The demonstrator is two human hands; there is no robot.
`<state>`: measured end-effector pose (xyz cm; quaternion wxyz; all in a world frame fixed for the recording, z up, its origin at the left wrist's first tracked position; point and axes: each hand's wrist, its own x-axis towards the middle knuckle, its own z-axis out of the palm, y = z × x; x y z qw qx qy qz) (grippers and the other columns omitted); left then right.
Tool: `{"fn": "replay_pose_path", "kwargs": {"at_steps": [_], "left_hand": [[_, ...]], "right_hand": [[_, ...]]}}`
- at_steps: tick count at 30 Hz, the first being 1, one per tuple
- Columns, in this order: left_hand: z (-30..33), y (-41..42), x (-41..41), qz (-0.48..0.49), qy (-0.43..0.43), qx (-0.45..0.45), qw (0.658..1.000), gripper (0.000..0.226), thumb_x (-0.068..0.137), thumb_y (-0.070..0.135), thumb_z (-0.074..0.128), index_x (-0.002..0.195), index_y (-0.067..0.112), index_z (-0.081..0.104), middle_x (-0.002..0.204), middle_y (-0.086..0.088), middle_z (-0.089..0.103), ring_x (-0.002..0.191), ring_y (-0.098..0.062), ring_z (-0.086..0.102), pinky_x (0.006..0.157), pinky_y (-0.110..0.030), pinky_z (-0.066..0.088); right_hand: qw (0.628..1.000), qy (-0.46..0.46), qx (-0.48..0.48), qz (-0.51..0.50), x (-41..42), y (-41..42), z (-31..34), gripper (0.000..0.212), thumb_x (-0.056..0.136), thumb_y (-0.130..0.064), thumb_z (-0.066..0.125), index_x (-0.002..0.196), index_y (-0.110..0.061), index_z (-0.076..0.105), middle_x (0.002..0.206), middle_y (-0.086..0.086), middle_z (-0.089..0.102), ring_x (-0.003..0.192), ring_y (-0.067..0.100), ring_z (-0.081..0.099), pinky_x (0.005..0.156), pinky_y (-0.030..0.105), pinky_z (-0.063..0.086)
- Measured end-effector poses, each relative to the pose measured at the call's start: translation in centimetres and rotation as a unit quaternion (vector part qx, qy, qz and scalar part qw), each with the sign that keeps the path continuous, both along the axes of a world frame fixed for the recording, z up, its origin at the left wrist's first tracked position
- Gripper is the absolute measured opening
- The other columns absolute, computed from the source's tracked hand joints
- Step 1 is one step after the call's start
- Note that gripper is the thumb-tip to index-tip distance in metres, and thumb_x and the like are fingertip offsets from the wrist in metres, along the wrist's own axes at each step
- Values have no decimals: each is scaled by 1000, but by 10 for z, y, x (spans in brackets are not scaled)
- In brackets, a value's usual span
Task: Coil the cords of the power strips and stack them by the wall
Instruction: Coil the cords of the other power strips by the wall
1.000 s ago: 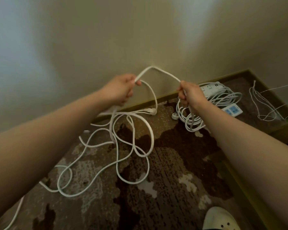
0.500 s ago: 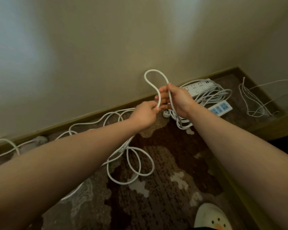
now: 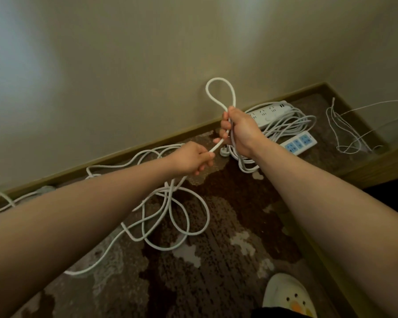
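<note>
We hold the white cord (image 3: 168, 210) in both hands so that loops gather in one place. Our right hand (image 3: 238, 131) is clenched round the gathered strands, and one loop (image 3: 220, 92) stands up above the fist, against the wall (image 3: 147, 65). Our left hand (image 3: 191, 160), a little farther from the wall, pinches the run of cord leading to the fist, likely to feed the next length. The rest of this cord lies loose on the patterned carpet (image 3: 228, 260), out from the wall, so it can be drawn in freely. Two power strips (image 3: 268, 112) with coiled cords already sit against the wall beyond the right hand, the blue-socketed one (image 3: 300, 143) nearer us.
</note>
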<state>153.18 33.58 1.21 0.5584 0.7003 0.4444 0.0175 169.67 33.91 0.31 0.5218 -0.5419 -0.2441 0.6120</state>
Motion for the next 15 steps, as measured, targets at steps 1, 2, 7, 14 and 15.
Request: {"fn": "replay_pose_path", "kwargs": {"at_steps": [1,2,7,14,15], "left_hand": [[-1,1,-8,-26,7,-12,1000,30,100,22,45,82,5,61,59,-3,49,49,-14,46,53,-25,40],[-2,1,-18,-49,11,-24,998,29,100,22,44,82,4,59,59,-4,48,50,-15,45,54,-26,40],[1,14,-63,-95,22,-5,995,28,100,22,43,78,10,57,60,2,48,52,-11,47,60,-25,42],[11,37,-113,-92,62,2,994,27,96,28,52,83,7,61,58,4,53,54,-12,48,55,-24,42],[13,39,-125,-95,85,14,992,28,96,30,52,82,8,61,58,4,53,53,-12,48,56,-25,41]], "right_hand": [[1000,-16,-3,-9,1,1,0,32,108,-32,29,84,-17,45,54,-5,36,41,12,36,50,32,51],[999,-40,-3,-17,1,1,1,33,108,-32,30,83,-18,44,54,-6,34,40,11,31,46,29,46],[991,-127,3,-31,-1,4,6,33,107,-32,30,80,-17,44,53,-7,33,41,10,25,41,24,27],[963,-266,33,-18,-3,6,7,34,106,-30,35,77,-19,47,61,-4,38,43,7,32,41,21,28],[954,-296,37,-21,1,6,8,34,105,-31,36,76,-20,48,63,-5,40,46,7,34,43,22,29]]}}
